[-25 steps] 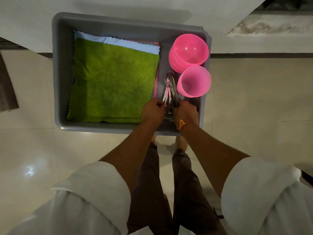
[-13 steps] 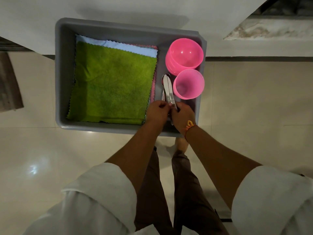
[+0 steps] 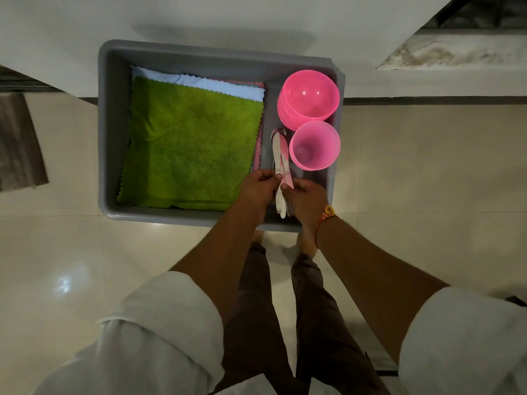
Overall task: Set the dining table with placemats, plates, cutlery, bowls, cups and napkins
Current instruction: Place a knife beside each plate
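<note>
In the head view, your left hand (image 3: 258, 186) and right hand (image 3: 306, 199) both pinch the bundle of shiny steel cutlery (image 3: 278, 155), fingers curled round its handles, at the 5 o'clock corner of the grey plastic tub (image 3: 108, 124). The translucent pink plastic cup (image 3: 315, 145) stands just beside it at 3 o'clock. Lift unevenly and loose pieces may fan out and slip, or tip that cup against the stacked pink plastic bowls (image 3: 309, 98) at 1 o'clock.
</note>
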### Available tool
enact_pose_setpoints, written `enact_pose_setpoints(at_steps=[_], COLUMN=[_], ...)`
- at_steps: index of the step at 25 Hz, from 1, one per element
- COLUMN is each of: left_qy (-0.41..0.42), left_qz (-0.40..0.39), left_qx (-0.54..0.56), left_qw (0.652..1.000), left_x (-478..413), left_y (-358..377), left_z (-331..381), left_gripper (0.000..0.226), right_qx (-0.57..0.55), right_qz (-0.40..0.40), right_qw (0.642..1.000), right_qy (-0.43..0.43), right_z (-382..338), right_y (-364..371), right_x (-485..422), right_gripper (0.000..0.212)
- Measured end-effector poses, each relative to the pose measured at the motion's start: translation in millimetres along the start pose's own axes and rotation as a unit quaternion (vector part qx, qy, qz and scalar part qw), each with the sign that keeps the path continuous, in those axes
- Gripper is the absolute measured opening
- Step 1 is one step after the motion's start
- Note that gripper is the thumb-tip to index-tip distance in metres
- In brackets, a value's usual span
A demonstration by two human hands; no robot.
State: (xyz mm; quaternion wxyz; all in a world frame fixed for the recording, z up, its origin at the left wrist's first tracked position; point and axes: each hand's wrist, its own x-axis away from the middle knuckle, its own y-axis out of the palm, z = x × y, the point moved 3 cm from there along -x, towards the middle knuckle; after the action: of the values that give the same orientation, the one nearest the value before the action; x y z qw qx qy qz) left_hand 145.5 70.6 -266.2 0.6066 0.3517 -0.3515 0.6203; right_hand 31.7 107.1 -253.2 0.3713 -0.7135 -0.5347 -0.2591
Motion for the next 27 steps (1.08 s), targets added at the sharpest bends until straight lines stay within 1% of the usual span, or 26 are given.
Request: enact_pose_setpoints(at_steps=[3, 5, 9, 12, 18, 20, 22, 23, 25, 27], left_qy=[-0.017, -0.030, -0.053, -0.065, -0.062, -0.056, -0.045, -0.039, -0.022, 0.000], left_qz=[-0.030, -0.045, -0.058, -0.052, -0.051, -0.054, -0.063, -0.067, -0.075, -0.086], left_qx=[0.039, 0.055, 0.070, 0.062, 0.073, 0.074, 0.070, 0.067, 0.064, 0.067], left_qw=[0.999, 0.997, 0.994, 0.995, 0.994, 0.994, 0.995, 0.995, 0.995, 0.994], left_x=[-1.1, -3.1, -10.1, -14.6, -17.3, -6.1, 10.5, 21.8, 53.1, 86.8], left_y=[-7.0, -14.0, -31.4, -41.8, -56.1, -59.1, -61.4, -62.6, -65.8, -68.7], left_z=[2.3, 2.2, 1.1, -0.9, 0.0, 8.7, 20.8, 27.8, 43.8, 60.7], left_gripper=[0.019, 0.018, 0.013, 0.009, 0.012, 0.010, 0.013, 0.016, 0.014, 0.013], right_qx=[0.009, 0.007, 0.009, 0.007, -0.068, -0.062, -0.043, -0.038, -0.043, -0.049], right_qz=[-0.011, -0.021, -0.030, -0.031, -0.052, -0.047, -0.040, -0.034, -0.017, -0.004], right_qw=[0.999, 0.999, 0.999, 0.999, 0.995, 0.996, 0.998, 0.999, 0.999, 0.998], right_qy=[-0.029, -0.043, -0.035, -0.012, 0.051, 0.039, 0.013, -0.002, -0.025, -0.045], right_z=[-2.7, -5.2, -2.6, 3.4, -6.1, -15.0, -28.1, -35.4, -53.0, -70.5], right_y=[5.9, 13.8, 32.6, 41.3, 44.4, 44.8, 44.2, 43.9, 39.9, 34.0], right_x=[0.9, 2.5, 2.4, -1.6, 7.7, 17.0, 32.0, 41.0, 67.3, 96.9], right_gripper=[0.025, 0.024, 0.022, 0.020, 0.010, 0.009, 0.011, 0.012, 0.009, 0.015])
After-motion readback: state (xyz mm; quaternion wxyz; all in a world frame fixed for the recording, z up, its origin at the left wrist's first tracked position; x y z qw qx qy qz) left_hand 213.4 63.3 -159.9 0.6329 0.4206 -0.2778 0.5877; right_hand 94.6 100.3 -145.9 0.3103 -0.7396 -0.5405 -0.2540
